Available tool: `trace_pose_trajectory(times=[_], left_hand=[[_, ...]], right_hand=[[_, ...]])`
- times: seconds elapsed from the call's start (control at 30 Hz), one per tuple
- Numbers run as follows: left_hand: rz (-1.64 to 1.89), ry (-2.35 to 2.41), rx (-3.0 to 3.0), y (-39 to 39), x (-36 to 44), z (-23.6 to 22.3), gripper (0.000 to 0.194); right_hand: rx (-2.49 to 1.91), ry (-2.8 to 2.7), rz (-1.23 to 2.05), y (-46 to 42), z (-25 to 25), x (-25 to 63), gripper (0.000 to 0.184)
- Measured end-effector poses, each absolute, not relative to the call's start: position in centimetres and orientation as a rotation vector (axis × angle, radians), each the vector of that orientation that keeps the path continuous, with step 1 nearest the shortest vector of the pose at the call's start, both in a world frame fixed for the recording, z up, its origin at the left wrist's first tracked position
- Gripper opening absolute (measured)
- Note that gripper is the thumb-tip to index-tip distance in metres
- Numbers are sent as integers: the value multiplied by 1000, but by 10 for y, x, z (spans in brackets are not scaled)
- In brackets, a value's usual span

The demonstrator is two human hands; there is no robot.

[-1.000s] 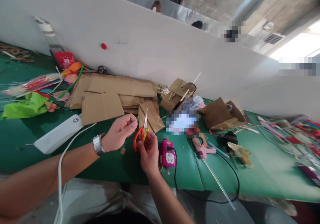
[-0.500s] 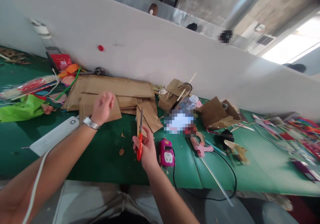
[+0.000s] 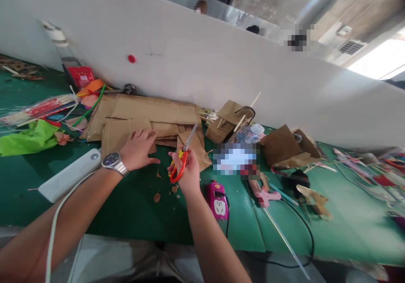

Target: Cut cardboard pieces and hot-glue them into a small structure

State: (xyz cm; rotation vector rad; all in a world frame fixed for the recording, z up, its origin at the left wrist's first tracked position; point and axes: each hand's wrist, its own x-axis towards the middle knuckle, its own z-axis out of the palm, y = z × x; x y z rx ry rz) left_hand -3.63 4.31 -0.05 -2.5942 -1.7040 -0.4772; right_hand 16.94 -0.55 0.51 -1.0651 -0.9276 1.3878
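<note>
My right hand (image 3: 189, 172) grips a pair of scissors (image 3: 182, 158) with orange and yellow handles, blades pointing up and to the right, over the green table (image 3: 133, 207). My left hand (image 3: 139, 148), with a watch on the wrist, lies flat with fingers spread on a loose cardboard sheet (image 3: 122, 133). That sheet sits at the front of a stack of brown cardboard (image 3: 152, 112). Small cardboard scraps (image 3: 157, 197) lie on the green surface below both hands.
A white power strip (image 3: 68, 175) with its cable lies at left. A pink plug adapter (image 3: 218, 198), a pink glue gun (image 3: 264, 192) and black cords sit at right. Folded cardboard pieces (image 3: 278, 146), green paper (image 3: 28, 137) and a white partition wall (image 3: 221, 68) surround the area.
My left hand came down from the air and now rests flat on the cardboard sheet. My right hand moved forward with the scissors, blades now tilted to the right.
</note>
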Motion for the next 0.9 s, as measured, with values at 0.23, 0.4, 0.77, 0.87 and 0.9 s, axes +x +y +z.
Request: trace_pose_trajectory(times=[0.23,0.4,0.77,0.87,0.9], left_hand=[[-644,-1612,-2594,50,-39,-10,54],[-1097,-1235,-2602,44,-27,1,41],[-1541,-796,-2746,11,6,3,21],[-1504,-691,-2786,11,9,4,21],[-1474,-678,-2791,12,9,5,21]], right_hand=[[-1061,-917,1454,-18,-9,168,54],[-1054,-913,1487,-21,-5,164,52],[-970,-815,1418,-19,-3,164,48],[-961,-789,1426,-19,-2,165,49],[-963,-784,1413,-19,-1,165,49]])
